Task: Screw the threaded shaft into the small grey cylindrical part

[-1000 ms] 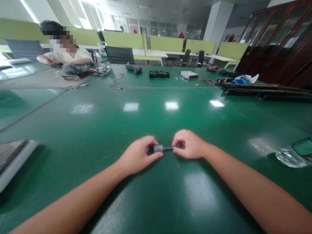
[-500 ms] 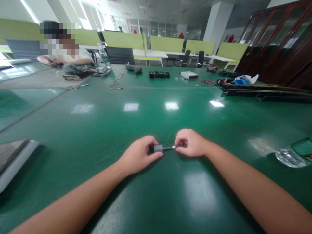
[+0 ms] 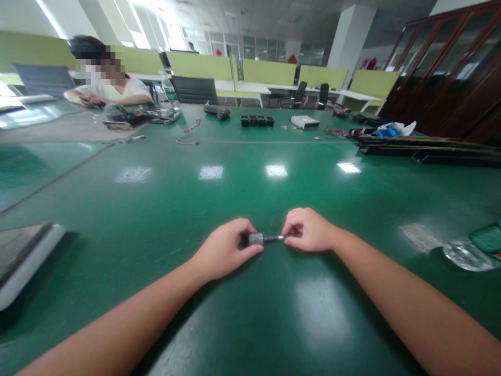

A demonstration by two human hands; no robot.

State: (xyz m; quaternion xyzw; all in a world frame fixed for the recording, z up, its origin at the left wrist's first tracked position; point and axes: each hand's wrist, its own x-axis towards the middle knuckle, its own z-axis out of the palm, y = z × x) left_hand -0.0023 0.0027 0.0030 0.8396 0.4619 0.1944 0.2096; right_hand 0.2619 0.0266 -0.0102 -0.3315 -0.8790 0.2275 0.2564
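Low over the green table (image 3: pixel 250 198), my left hand (image 3: pixel 227 248) pinches a small grey metal cylinder (image 3: pixel 255 239) between thumb and fingers. A thin dark shaft (image 3: pixel 273 238) with a brighter tip points from the cylinder toward the right. My right hand (image 3: pixel 307 230) has its thumb and fingertips closed around the far end of that shaft. Its fingers cover the tip, so I cannot see exactly what they press on. The cylinder and shaft lie in one line, roughly level. Whether they touch the tabletop is unclear.
A flat device with a pale edge (image 3: pixel 35 261) lies at the left. A clear plastic bottle (image 3: pixel 465 255) is at the right. Along the far side are a black slotted part (image 3: pixel 257 121), a silver box (image 3: pixel 305 122), black rails (image 3: pixel 430 149) and a seated person (image 3: pixel 129 89).
My hands keep the same grip on the cylinder and shaft. The whole view has shifted slightly, and the seated person's head has moved a little to the right.
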